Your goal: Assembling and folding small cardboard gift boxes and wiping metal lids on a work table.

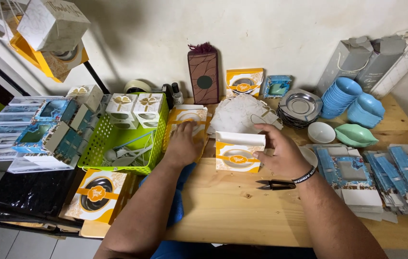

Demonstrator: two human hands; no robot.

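Observation:
An orange and white gift box (238, 153) with a clear round window stands on the wooden table (232, 211), its lid flap raised. My right hand (280, 152) grips its right side, a dark band on the wrist. My left hand (183, 143) rests flat on a stack of flat orange and white box blanks (186, 115) left of the box. Small black thread snips (275, 184) lie on the table just below my right hand.
A green mesh basket (99, 141) holds white boxes and spoons at left. White cut-outs (240, 114), steel plates (301, 106), blue bowls (340, 96), a white bowl (321, 133) and a green leaf dish (356, 135) sit behind. Blue flat boxes (381, 175) lie at right.

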